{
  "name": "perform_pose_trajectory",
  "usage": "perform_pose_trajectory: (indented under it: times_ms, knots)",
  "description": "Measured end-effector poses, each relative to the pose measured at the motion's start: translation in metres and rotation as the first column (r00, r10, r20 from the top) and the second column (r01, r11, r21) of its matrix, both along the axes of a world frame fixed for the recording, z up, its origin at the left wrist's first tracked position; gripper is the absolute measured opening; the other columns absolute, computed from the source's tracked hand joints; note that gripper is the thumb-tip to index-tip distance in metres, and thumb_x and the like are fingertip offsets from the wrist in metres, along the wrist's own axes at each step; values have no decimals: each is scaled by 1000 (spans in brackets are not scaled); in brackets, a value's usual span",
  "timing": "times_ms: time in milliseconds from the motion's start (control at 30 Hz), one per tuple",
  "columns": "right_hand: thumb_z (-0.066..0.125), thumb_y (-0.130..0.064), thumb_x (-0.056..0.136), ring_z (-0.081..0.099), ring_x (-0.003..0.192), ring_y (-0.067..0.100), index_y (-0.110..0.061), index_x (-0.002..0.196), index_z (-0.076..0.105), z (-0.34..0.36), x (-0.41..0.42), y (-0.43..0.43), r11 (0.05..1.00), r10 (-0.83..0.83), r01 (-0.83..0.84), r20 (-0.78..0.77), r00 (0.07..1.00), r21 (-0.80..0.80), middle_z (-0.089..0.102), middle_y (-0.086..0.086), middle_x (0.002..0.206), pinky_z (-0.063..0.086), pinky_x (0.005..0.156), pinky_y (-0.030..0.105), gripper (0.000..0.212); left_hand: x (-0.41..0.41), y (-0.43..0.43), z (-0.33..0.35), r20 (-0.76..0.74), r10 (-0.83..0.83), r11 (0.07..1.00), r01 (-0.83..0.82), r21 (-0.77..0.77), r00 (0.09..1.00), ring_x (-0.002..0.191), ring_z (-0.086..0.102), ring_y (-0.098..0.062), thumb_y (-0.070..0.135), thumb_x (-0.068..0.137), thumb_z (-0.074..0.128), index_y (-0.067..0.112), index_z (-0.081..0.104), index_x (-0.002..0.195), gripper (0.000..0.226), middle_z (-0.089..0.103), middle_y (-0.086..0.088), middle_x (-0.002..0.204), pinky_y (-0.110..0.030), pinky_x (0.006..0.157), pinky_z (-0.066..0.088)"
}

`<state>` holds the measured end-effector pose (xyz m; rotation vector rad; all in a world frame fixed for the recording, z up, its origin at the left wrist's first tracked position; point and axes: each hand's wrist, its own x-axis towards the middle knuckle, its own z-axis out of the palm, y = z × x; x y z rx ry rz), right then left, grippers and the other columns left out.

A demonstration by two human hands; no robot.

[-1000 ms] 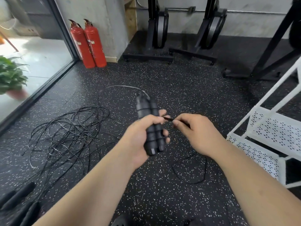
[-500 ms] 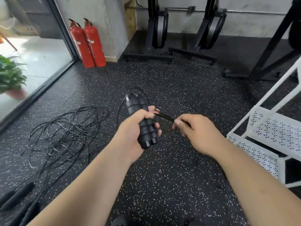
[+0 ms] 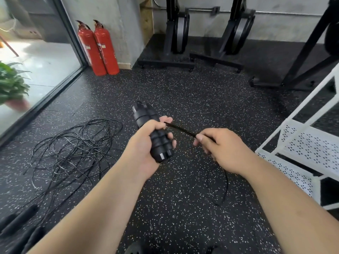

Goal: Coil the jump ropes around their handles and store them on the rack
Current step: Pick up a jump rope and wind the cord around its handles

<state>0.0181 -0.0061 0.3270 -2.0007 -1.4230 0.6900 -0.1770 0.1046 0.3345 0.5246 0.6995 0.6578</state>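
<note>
Gripping two handles (image 3: 161, 147), left hand (image 3: 142, 147); right hand (image 3: 224, 149) pinches one rope (image 3: 181, 129)

Left hand (image 3: 146, 143) wraps the middle of the handles (image 3: 145, 114), so whatever is wound there is out of sight. The rope (image 3: 180, 129) between the hands is a smeared streak, and it vanishes inside the right hand (image 3: 225, 149). Bottom left, the spare handles (image 3: 20, 219) are sliced by the frame edge. The rack (image 3: 311, 143) runs off the right side. The plant (image 3: 12, 85) is blurred and cut at the left. The labels on the fire extinguishers (image 3: 99, 46) are too small to read.
</note>
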Motion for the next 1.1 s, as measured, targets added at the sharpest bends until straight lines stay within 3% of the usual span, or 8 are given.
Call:
perform_pose_trajectory:
  times_ms: [100,267,400,567,667,833,933,1100]
  knots:
    - [51,-39,111,50,48,2,-36,89,70,-5,-3,4,1000,-13,12,49,999,19,66,-6,67,41,51,25,30,8,-17,-3,-14,-128,992,128,11,992,71,61,-19,4,92,63,9,66,139,47,73,-11,122,-39,71,58]
    - [54,-39,110,51,49,4,-38,92,67,-7,-5,7,1000,-7,6,131,991,8,59,-9,59,38,49,23,23,20,-38,-10,-58,-256,962,260,88,965,71,60,-20,4,96,61,7,71,135,40,67,-12,108,-38,69,57]
    - [56,-40,109,59,53,11,-34,94,71,-2,-1,2,1000,11,-10,53,999,-25,69,-6,69,54,59,41,22,11,-14,-3,-48,-132,987,136,88,990,71,61,-18,5,95,62,5,69,134,39,70,-12,116,-38,71,57]
    - [54,-40,109,59,54,12,-39,92,71,0,3,-3,1000,-8,8,48,999,-6,69,-6,70,58,62,47,24,-4,10,-3,1,30,999,-30,29,1000,71,62,-19,6,92,64,6,66,138,46,73,-9,125,-39,73,58]
    - [54,-39,109,60,54,19,-37,91,71,-3,0,1,1000,-23,22,65,998,21,69,-1,70,55,60,44,24,1,-7,-4,-6,-89,996,89,27,996,71,61,-19,7,85,69,9,65,141,56,71,-15,138,-38,71,59]
    - [58,-38,108,58,58,5,-32,101,73,-9,-5,7,1000,10,-13,162,987,18,67,-10,67,49,61,39,17,19,-37,-14,-64,-267,959,272,80,962,71,62,-21,7,83,73,10,72,133,50,68,-12,106,-38,69,59]
    - [60,-39,107,55,50,4,-33,99,70,-9,-1,5,1000,21,-20,86,996,-8,67,-12,64,49,56,40,14,17,-24,-11,-69,-208,971,214,104,976,71,61,-19,7,91,68,7,71,131,41,70,-12,113,-38,69,57]
    - [56,-41,109,67,63,20,-39,100,68,-3,2,-3,998,31,-29,47,998,-55,72,-3,76,59,68,46,15,1,3,-3,-12,11,1000,-11,-3,1000,72,62,-17,5,93,64,8,65,138,45,74,-5,134,-37,73,58]
